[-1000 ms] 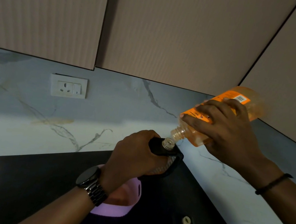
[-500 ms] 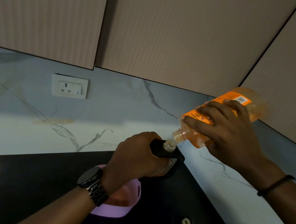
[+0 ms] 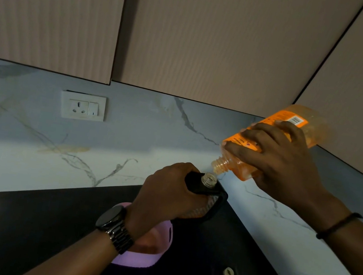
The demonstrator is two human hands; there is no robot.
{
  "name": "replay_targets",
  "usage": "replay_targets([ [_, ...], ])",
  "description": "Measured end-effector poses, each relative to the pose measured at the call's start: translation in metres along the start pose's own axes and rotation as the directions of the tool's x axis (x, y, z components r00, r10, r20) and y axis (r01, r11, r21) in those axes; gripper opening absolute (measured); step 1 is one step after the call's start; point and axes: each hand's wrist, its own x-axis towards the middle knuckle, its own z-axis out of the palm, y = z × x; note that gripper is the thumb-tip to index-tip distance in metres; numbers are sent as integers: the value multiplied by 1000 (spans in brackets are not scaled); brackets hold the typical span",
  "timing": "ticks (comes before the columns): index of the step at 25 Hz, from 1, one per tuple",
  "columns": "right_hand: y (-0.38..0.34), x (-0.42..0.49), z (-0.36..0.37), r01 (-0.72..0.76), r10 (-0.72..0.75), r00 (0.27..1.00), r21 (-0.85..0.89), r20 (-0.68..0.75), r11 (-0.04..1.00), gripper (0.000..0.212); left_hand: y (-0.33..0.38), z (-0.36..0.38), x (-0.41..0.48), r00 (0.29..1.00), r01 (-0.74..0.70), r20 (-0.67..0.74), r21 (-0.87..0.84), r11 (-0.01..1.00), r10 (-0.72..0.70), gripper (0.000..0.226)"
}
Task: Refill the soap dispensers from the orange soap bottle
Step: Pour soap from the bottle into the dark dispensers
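Observation:
My right hand (image 3: 282,162) grips the orange soap bottle (image 3: 237,167), tilted with its uncapped threaded neck pointing down-left. The neck's mouth hangs just above the open neck of a soap dispenser (image 3: 209,180), a clear ribbed bottle in a black holder. My left hand (image 3: 167,194) wraps around this dispenser and holds it upright above the dark counter; a watch sits on that wrist. A second open dispenser (image 3: 228,273), dark with some orange at its base, stands on the counter at lower right.
A pink basket (image 3: 159,249) sits on the black counter (image 3: 8,234) under my left wrist. The marble backsplash (image 3: 127,143) turns a corner behind the bottles, with a wall socket (image 3: 83,106) at left. Beige cabinets (image 3: 214,36) hang overhead.
The orange bottle's neck has dipped slightly closer to the dispenser's opening. Both hands stay almost where they were.

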Motion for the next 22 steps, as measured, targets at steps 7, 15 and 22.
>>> replay_targets([
  [7,0,0,-1,-2,2,1000,2,12,1000,77,1,1,0,1000,10,17,-6,1000,-10,61],
  [15,-3,-2,-2,-23,23,998,3,51,1000,77,3,3,-1,1000,11,24,-5,1000,-11,69],
  [22,-18,-25,7,-156,146,964,29,222,987,87,1,9,-2,998,15,64,13,1000,-16,66],
])
